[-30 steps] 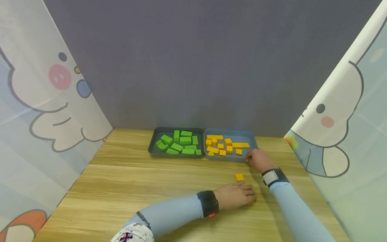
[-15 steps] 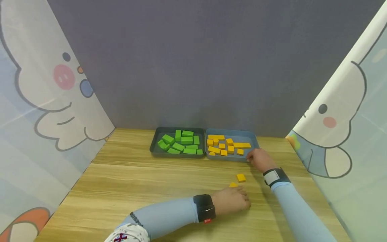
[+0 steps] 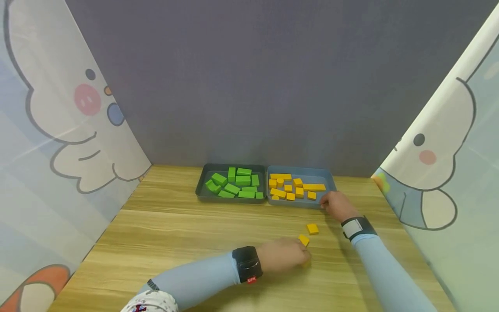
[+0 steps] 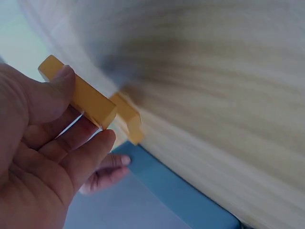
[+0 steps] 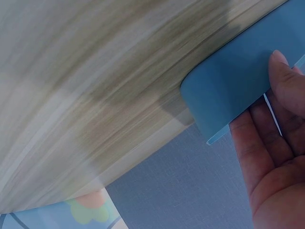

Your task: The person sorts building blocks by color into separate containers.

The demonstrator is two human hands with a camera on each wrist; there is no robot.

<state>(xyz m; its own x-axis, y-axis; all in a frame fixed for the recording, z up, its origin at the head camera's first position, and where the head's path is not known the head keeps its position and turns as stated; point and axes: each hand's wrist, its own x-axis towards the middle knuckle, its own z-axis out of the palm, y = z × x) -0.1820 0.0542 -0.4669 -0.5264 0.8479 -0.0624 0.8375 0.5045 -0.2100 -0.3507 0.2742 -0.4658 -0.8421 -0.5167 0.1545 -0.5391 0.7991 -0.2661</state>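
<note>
My left hand (image 3: 282, 255) is low over the wooden table. In the left wrist view its thumb and fingers pinch a yellow block (image 4: 90, 101), mostly hidden behind the hand in the head view. Two more yellow blocks lie on the tabletop just beyond: a nearer one (image 3: 303, 240) and a square one (image 3: 312, 229). At the blue tray (image 3: 322, 173), my right hand (image 3: 338, 205) grips the front right corner. The right wrist view has the thumb on the outer wall (image 5: 233, 88) and the fingers over the rim. Several yellow blocks (image 3: 314, 187) lie inside this tray.
A dark tray (image 3: 230, 201) holding several green blocks (image 3: 243, 180) stands directly left of the blue one. Behind both rises a grey panel (image 3: 249, 86). Cartoon-printed sheets flank the wooden table (image 3: 175, 242) left and right.
My left hand has drawn back to the left, uncovering the nearer yellow block, and now pinches another block. The right hand stays on the tray corner. The head view has shifted slightly.
</note>
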